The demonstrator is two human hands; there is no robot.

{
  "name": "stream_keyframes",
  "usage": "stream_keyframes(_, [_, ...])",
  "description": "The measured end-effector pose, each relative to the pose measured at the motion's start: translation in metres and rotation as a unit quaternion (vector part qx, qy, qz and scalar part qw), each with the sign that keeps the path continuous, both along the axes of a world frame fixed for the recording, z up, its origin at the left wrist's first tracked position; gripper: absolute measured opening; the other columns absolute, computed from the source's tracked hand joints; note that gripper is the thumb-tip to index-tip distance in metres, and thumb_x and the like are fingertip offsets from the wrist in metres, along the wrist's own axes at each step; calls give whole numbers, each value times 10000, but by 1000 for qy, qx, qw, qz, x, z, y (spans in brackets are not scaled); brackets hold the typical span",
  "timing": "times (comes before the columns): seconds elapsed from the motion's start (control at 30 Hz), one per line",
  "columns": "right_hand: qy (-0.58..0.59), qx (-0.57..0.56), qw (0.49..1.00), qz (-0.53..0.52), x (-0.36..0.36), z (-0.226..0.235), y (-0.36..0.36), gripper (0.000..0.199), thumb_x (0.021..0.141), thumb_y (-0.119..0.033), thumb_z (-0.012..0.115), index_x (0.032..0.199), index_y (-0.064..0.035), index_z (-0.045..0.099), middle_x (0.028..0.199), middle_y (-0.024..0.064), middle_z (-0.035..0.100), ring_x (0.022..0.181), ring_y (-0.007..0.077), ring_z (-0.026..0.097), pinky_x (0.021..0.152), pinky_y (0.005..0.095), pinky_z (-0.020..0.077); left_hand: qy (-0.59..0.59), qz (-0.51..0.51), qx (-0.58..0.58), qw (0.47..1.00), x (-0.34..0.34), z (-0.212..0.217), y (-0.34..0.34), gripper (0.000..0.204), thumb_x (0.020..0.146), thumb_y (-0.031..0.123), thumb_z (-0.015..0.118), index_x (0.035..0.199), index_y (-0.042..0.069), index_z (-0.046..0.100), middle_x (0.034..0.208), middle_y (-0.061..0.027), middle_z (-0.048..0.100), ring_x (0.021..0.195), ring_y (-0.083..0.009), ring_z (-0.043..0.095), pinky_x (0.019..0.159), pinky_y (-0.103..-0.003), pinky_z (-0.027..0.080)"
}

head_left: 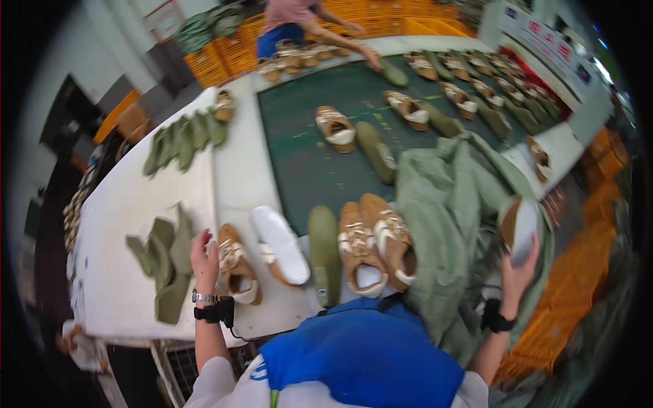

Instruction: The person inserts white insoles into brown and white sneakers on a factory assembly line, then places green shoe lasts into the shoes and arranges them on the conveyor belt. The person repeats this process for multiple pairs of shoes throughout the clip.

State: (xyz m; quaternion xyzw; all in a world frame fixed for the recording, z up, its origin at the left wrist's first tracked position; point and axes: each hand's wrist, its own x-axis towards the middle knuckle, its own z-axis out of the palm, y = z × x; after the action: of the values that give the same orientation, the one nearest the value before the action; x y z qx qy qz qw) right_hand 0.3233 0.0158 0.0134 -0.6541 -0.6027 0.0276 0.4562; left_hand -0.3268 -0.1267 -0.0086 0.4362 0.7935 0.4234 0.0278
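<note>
At the right, my right hand grips a brown shoe with a white sole, held tilted above a green cloth sack. Over the white table's left part, my left hand is raised with its fingers pointing up and nothing visible in it. Beside that hand stands a brown and white sneaker; on its other side lie bent green foot-shaped pieces. In front of me are a shoe lying sole up, a long green foot-shaped piece and a pair of brown sneakers.
A dark green conveyor belt carries sneakers and green foot-shaped pieces. Across it, another person's hand touches a green piece. More green pieces lie on the left. Orange crates stand at the right.
</note>
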Motion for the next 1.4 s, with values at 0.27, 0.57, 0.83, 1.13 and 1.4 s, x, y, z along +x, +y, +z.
stream_keyframes(0.27, [630, -35, 699, 336, -110, 57, 35, 601, 823, -84, 536, 1388, -14, 344, 1343, 131, 475, 1218, 236, 480, 1031, 367, 382, -352, -511, -98, 778, 244, 54, 132, 593, 919, 216, 595, 1429, 66, 335, 1366, -129, 471, 1254, -214, 455, 1029, -342, 385])
stream_keyframes(0.57, [682, -217, 572, 401, -170, -11, 36, 473, 933, -91, 505, 1386, -86, 370, 1304, 76, 510, 1155, 207, 535, 963, 386, 444, -578, -524, -175, 601, 273, 52, 129, 738, 844, 230, 700, 1426, 46, 285, 1330, -44, 472, 1188, -116, 474, 989, -295, 419])
stream_keyframes(0.83, [388, -43, 820, 418, -136, 63, 48, 758, 747, -133, 686, 1428, -146, 353, 1388, 137, 436, 1277, 274, 408, 1068, 487, 311, -489, -493, -235, 680, 210, 72, 130, 569, 784, 135, 709, 1273, -17, 462, 1084, -43, 618, 956, -82, 577, 847, -237, 475])
stream_keyframes(1.13, [-178, -35, 911, 370, -183, 75, 55, 254, 753, -28, 521, 967, -79, 648, 877, 146, 640, 759, 370, 628, 679, 451, 515, -149, -535, -226, 800, 183, 86, 128, 663, 771, 235, 754, 1304, -10, 446, 1257, -163, 525, 1155, -260, 516, 982, -341, 403])
stream_keyframes(1.4, [-53, -111, 932, 340, -237, 35, 46, 410, 758, -55, 516, 1167, -65, 545, 1017, 212, 572, 885, 402, 590, 790, 478, 485, 207, -291, 63, 932, 217, 65, 104, 810, 731, 358, 759, 1357, 11, 380, 1352, -255, 379, 1238, -409, 401, 1020, -453, 367])
